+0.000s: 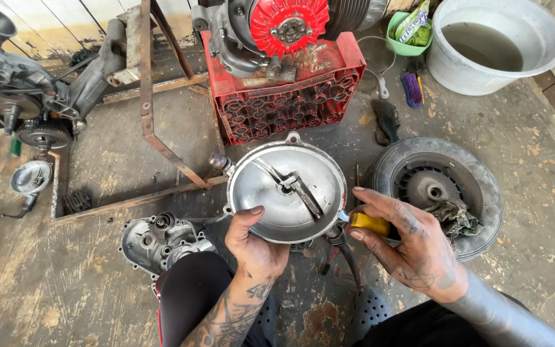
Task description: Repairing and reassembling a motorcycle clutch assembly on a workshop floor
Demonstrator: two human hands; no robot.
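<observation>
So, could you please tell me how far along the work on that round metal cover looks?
Done: the round metal cover is off and lifted clear of the floor. In hand: the left hand grips its lower rim while the right hand holds a yellow-handled tool at its edge. Left: the engine sits on the red crate, and a casing lies apart.

Soft, even daylight, faint shadows, sharp focus, slight wide-angle bending at edges.

red crate (271,109) ahead, tyre (483,193) right, engine casing (155,241) left, open floor (534,128) far right
</observation>
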